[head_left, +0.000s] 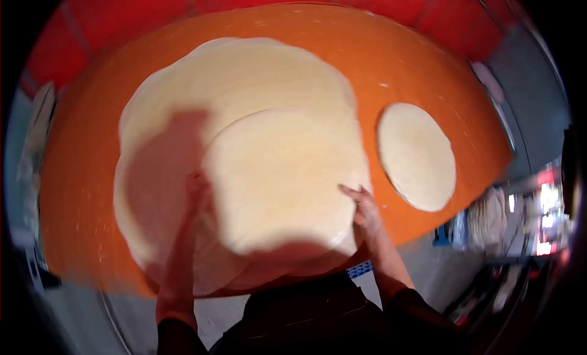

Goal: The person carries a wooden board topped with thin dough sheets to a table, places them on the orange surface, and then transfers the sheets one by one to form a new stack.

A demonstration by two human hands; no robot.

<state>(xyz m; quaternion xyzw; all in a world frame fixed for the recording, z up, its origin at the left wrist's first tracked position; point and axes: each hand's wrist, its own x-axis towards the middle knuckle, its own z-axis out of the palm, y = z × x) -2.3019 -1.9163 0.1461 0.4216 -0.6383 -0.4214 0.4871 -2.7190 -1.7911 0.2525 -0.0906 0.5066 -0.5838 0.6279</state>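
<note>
A thick round dough sheet (287, 171) lies on top of a wider stack of thin, pale dough sheets (244, 70). My left hand (199, 193) is at the left edge of that upper sheet, with its fingers closed at the edge; shadow and blur soften their outline. At the right edge, my right hand (364, 207) grips the same sheet, thumb on top and the other fingers partly hidden at the rim. Dark shadows of my head and arms fall over the dough.
A smaller oval stack of dough (417, 156) rests to the right on the orange tabletop (477, 135). Red material (140, 22) lines the far side. Blue crate-like items (452, 229) stand beyond the right edge. Flour specks dot the table.
</note>
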